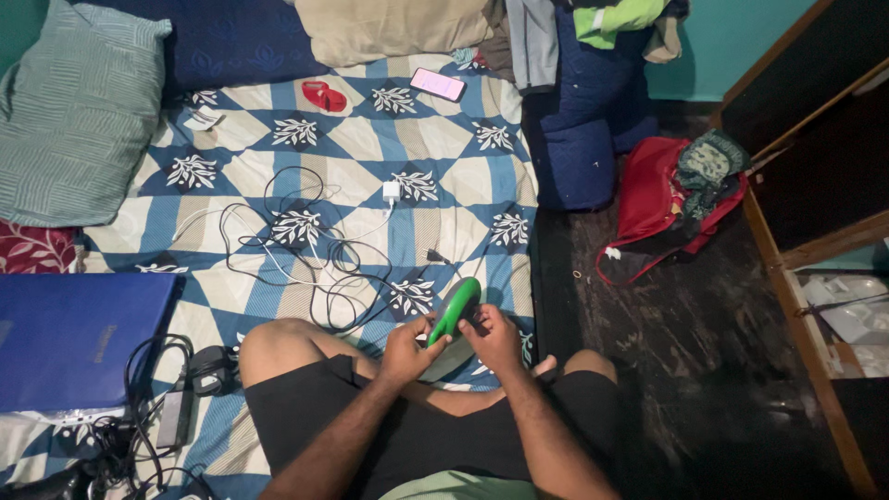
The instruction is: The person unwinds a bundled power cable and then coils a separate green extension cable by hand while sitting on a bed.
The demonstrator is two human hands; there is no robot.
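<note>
Big patterned bedsheet (444, 157) covers the mattress, blue laptop (79, 338) near left, tangle of cables (306, 259) in the middle. The green gadget (454, 310) sits just past the knees, pinched between both hands: left hand (407, 350) clamped on its near end, right hand (493, 335) wrapped round the side. I'd say keep the left steady and let the right fingers do the fiddling, well clear of those cables.
</note>
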